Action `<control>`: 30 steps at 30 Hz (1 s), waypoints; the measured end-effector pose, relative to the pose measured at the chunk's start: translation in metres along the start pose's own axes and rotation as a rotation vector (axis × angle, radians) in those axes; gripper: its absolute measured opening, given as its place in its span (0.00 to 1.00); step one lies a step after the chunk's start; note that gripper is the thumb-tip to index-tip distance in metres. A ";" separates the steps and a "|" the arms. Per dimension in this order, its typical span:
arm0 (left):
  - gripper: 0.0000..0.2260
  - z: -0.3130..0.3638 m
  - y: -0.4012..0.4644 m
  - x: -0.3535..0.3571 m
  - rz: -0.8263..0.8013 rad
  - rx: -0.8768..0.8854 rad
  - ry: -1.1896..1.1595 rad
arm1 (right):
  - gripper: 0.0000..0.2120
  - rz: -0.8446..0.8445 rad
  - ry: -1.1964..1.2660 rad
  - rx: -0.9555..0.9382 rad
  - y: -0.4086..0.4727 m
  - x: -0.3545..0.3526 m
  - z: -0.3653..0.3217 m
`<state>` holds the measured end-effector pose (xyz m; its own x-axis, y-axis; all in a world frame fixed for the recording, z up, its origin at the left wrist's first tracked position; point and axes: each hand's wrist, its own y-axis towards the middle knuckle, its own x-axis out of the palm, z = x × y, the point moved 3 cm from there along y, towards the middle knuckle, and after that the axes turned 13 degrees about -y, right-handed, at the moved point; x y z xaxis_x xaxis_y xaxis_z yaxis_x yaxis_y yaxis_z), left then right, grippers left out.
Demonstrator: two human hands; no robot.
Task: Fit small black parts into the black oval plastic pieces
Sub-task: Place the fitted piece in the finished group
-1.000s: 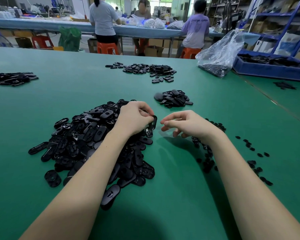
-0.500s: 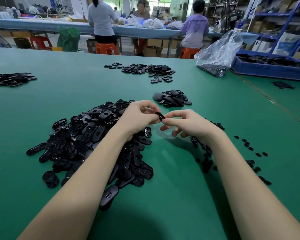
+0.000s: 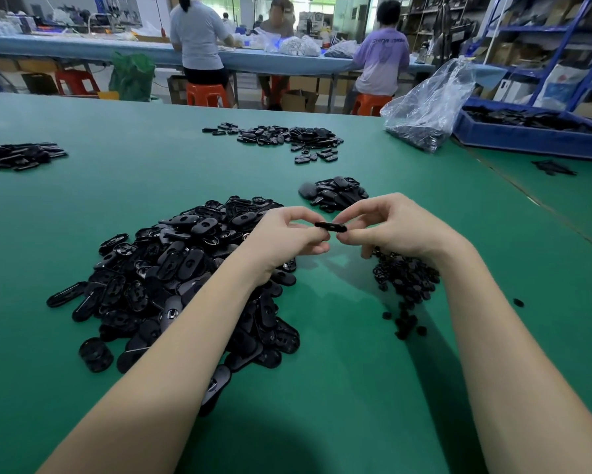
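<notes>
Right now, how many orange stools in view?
3, all at the far bench: left stool unoccupied, middle stool and right stool with people seated. More may be hidden behind people.

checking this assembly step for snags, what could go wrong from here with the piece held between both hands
1. The black oval plastic piece is pinched only at its ends by the left hand and right hand, above bare green table; a slip could drop it.
2. Whether a small part is seated in it cannot be seen, so a misfit might go unnoticed.
3. The right forearm lies over the pile of small black parts and could scatter them.
</notes>
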<state>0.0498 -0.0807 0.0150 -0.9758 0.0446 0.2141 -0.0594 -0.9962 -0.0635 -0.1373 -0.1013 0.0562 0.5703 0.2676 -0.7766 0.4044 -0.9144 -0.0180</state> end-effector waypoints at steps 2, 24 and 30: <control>0.05 0.000 0.000 -0.002 0.045 0.033 0.042 | 0.04 -0.033 -0.152 0.065 -0.001 -0.004 0.004; 0.07 -0.005 0.000 -0.002 0.037 -0.098 -0.033 | 0.06 -0.121 -0.566 0.379 -0.007 0.000 0.018; 0.05 -0.005 0.002 -0.003 0.036 -0.081 -0.153 | 0.07 -0.022 -0.258 0.233 -0.005 -0.004 0.014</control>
<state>0.0513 -0.0822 0.0090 -0.9347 -0.0092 0.3554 -0.0476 -0.9875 -0.1505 -0.1511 -0.1022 0.0507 0.3513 0.2299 -0.9076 0.2237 -0.9619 -0.1570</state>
